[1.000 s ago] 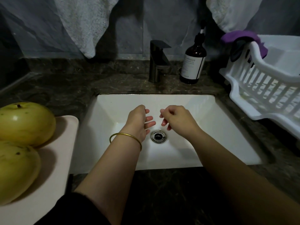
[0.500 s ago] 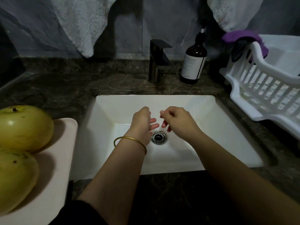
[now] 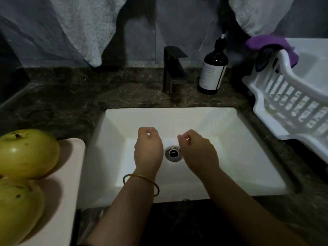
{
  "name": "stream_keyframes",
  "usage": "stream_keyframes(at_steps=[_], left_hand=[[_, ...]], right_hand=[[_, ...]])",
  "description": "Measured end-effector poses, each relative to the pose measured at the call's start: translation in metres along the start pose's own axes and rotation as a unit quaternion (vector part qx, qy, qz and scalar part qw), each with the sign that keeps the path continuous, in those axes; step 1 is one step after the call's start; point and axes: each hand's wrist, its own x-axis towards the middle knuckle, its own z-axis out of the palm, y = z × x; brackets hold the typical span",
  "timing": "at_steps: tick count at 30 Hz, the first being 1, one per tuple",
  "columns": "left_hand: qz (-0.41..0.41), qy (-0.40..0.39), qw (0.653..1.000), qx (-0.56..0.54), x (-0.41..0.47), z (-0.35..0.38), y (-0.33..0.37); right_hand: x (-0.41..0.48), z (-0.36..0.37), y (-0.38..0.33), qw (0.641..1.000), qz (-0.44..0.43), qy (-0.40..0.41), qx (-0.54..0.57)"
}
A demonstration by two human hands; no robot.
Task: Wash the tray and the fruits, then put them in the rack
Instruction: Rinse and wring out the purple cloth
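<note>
- Two yellow-green fruits lie touching on one pale tray [image 3: 71,174], the far fruit [image 3: 28,153] behind the near fruit [image 3: 17,210], on the dark counter [image 3: 62,103] left of the sink [image 3: 230,139].
- One white slatted rack [image 3: 284,96] stands on the counter right of the sink, with one purple cloth [image 3: 266,41] draped over its back corner.
- Both hands hang over the basin, backs up and wrists bent down: the left hand [image 3: 148,150] just left of the drain [image 3: 174,153], the right hand [image 3: 197,151] just right of it, the two apart.
- Each hand's fingers are curled into the palm and grip nothing.
- One gold bangle [image 3: 142,178] circles the left wrist.
- One dark faucet [image 3: 172,68] stands behind the sink, with one brown pump bottle [image 3: 212,71] beside it.
</note>
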Motion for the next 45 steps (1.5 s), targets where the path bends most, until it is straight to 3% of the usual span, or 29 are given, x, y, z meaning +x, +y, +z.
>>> stream_keyframes(at_steps=[6, 12, 18, 20, 22, 24, 25, 27, 29, 32, 40, 42, 45], left_hand=[[0.111, 0.012, 0.983, 0.147, -0.011, 0.0, -0.005], [0.086, -0.005, 0.976, 0.201, -0.014, -0.001, -0.013], [0.095, 0.003, 0.976, 0.194, -0.021, 0.002, -0.008], [0.114, -0.036, 0.972, 0.2, -0.022, 0.002, -0.001], [0.089, -0.089, 0.979, 0.159, -0.019, 0.003, 0.012], [0.0, -0.11, 0.993, 0.048, -0.013, 0.002, 0.036], [-0.073, -0.116, 0.99, -0.032, -0.01, 0.001, 0.05], [-0.211, -0.144, 0.95, -0.179, -0.007, -0.001, 0.076], [-0.277, -0.166, 0.915, -0.243, -0.009, -0.004, 0.096], [-0.3, -0.17, 0.902, -0.261, -0.009, -0.006, 0.108], [-0.346, -0.175, 0.883, -0.263, -0.003, -0.001, 0.131], [-0.354, -0.176, 0.881, -0.261, -0.002, -0.002, 0.134], [-0.357, -0.182, 0.882, -0.249, 0.004, -0.003, 0.136]], right_hand=[[-0.006, -0.003, -0.006, 0.995, 0.022, -0.05, -0.086], [-0.011, 0.002, -0.007, 0.99, 0.042, -0.101, -0.089], [-0.008, 0.001, 0.0, 0.99, 0.084, -0.115, -0.013], [-0.004, -0.013, -0.002, 0.992, 0.068, -0.108, 0.002], [0.01, -0.034, -0.006, 0.993, 0.068, -0.085, 0.037], [0.033, -0.059, -0.012, 0.989, 0.091, -0.061, 0.102], [0.047, -0.072, -0.014, 0.979, 0.118, -0.049, 0.156], [0.074, -0.1, -0.02, 0.94, 0.19, -0.019, 0.282], [0.1, -0.125, -0.02, 0.876, 0.27, 0.023, 0.4], [0.133, -0.158, -0.015, 0.76, 0.348, 0.084, 0.542], [0.181, -0.197, -0.007, 0.611, 0.392, 0.126, 0.677], [0.188, -0.198, -0.01, 0.586, 0.404, 0.124, 0.692], [0.2, -0.201, -0.012, 0.587, 0.444, 0.109, 0.668]])
